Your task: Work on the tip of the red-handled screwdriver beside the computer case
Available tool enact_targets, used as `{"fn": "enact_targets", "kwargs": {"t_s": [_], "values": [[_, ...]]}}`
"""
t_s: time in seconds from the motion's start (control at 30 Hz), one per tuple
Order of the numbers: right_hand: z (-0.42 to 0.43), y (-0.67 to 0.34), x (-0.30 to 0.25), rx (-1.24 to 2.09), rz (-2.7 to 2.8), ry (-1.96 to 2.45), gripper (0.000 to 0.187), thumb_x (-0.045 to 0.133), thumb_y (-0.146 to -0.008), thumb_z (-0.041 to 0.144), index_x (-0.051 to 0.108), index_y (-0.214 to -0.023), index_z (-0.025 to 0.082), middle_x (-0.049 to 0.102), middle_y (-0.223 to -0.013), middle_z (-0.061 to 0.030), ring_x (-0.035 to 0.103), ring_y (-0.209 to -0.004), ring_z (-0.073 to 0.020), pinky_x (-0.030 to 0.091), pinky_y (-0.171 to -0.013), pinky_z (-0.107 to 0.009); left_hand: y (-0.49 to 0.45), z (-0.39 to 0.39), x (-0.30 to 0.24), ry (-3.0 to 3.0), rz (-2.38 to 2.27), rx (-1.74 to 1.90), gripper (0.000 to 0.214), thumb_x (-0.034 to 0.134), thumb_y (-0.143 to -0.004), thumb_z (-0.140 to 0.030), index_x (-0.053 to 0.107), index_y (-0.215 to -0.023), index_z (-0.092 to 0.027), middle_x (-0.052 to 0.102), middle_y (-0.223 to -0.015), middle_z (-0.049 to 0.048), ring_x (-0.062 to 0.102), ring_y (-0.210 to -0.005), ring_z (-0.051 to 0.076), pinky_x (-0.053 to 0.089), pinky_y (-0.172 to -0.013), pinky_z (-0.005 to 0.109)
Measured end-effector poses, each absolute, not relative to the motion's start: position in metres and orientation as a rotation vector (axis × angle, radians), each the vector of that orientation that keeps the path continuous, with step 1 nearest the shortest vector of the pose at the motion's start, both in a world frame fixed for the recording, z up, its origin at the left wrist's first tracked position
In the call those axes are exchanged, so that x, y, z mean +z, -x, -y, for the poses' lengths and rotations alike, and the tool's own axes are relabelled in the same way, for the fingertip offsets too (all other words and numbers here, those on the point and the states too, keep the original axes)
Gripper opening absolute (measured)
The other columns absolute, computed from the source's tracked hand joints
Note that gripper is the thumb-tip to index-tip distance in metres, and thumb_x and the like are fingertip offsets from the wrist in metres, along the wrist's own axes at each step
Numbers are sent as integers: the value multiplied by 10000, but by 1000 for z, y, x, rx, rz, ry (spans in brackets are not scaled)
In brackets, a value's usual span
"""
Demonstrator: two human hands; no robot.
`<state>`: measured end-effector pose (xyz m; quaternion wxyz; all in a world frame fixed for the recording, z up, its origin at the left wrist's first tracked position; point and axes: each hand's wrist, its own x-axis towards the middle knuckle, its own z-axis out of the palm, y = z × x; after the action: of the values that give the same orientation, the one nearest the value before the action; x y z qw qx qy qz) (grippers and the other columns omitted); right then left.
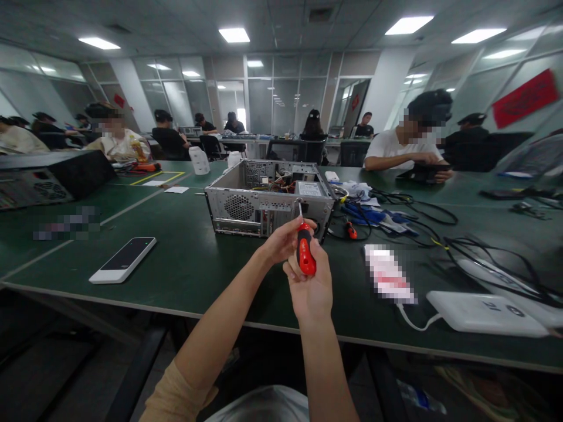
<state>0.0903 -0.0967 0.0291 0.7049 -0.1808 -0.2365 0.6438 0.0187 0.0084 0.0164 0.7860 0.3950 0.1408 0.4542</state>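
An open metal computer case (pixel 237 205) lies on the table in front of me, its perforated rear panel toward me and its inner parts and wires showing from above. My right hand (pixel 310 281) is wrapped around the red and black handle of a screwdriver (pixel 307 252). The metal shaft points away from me to the upper right part of the rear panel; whether the tip sits in a screw is too small to tell. Close to the panel, my left hand (pixel 284 240) has its fingers closed around the shaft just ahead of the handle, partly hidden by it.
A second red and black screwdriver (pixel 350 230) lies right of the case, near black cables (pixel 422 214) and blue-white packaging (pixel 380 217). White power banks (pixel 484 313) are at right, a white device (pixel 124 259) at left. Another computer case (pixel 83 176) stands far left. A co-worker (pixel 404 140) sits opposite.
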Motion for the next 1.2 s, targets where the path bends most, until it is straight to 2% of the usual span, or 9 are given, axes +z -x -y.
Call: {"fn": "enact_targets", "kwargs": {"t_s": [0.13, 0.23, 0.33, 0.4, 0.53, 0.67, 0.8, 0.97, 1.2], "values": [[96, -93, 31, 1410, 540, 415, 270, 724, -768, 372, 539, -692, 190, 309, -511, 121, 199, -415, -31, 249, -420, -181, -18, -10, 12, -890, -283, 966, 298, 750, -777, -397, 675, -839, -116, 566, -619, -14, 496, -470, 50, 402, -478, 164], [98, -96, 27, 1479, 501, 391, 336, 587, -864, 491, 578, -720, 188, 303, -479, 108, 229, -409, -47, 283, -436, -189, -19, -9, 14, -914, -309, 993, 267, 784, -741, -326, 684, -850, -104, 620, -654, 2, 515, -473, 45, 395, -470, 155], [103, -101, 24, 1580, 478, 366, 494, 393, -927, 589, 642, -800, 182, 420, -493, 56, 320, -423, -76, 356, -475, -221, -21, -7, 18, -910, -308, 998, 246, 779, -739, -275, 694, -890, -100, 674, -752, 29, 584, -548, 65, 439, -519, 164], [106, -105, 23, 1633, 475, 318, 491, 348, -945, 551, 659, -827, 189, 531, -559, 10, 389, -448, -92, 407, -521, -248, -22, -5, 20, -906, -275, 998, 235, 763, -746, -261, 700, -903, -98, 690, -795, 44, 625, -617, 89, 479, -583, 184], [111, -113, 26, 1823, 350, 132, 351, 386, -935, 388, 682, -967, 202, 652, -729, -25, 481, -536, -101, 463, -602, -261, -20, -6, 19, -892, -241, 993, 214, 703, -765, -222, 705, -930, -85, 707, -843, 80, 659, -705, 132, 512, -701, 232], [111, -118, 25, 1876, 198, 23, 340, 384, -912, 295, 669, -1079, 218, 709, -898, -42, 561, -645, -99, 514, -685, -261, -17, -6, 19, -829, -264, 988, 206, 610, -793, -172, 703, -955, -85, 716, -885, 99, 662, -724, 139, 510, -745, 251], [109, -117, 26, 1876, 197, 23, 329, 396, -932, 302, 672, -1072, 194, 698, -874, -45, 564, -644, -87, 521, -691, -236, -17, -4, 22, -781, -253, 935, 231, 557, -831, -179, 693, -994, -88, 718, -914, 101, 674, -737, 150, 516, -738, 262], [109, -114, 28, 1789, 334, 113, 284, 463, -957, 367, 679, -1028, 197, 661, -811, -26, 516, -605, -86, 503, -641, -232, -18, -5, 20, -793, -285, 893, 319, 540, -922, -358, 695, -1013, -95, 690, -771, 66, 664, -662, 141, 502, -669, 242], [103, -108, 19, 1697, 364, 225, 198, 603, -913, 408, 662, -985, 234, 572, -718, 39, 464, -568, -78, 466, -596, -223, -19, -12, 10, -871, -316, 874, 352, 591, -897, -445, 700, -920, -110, 651, -657, 41, 615, -528, 123, 457, -532, 220]]}}
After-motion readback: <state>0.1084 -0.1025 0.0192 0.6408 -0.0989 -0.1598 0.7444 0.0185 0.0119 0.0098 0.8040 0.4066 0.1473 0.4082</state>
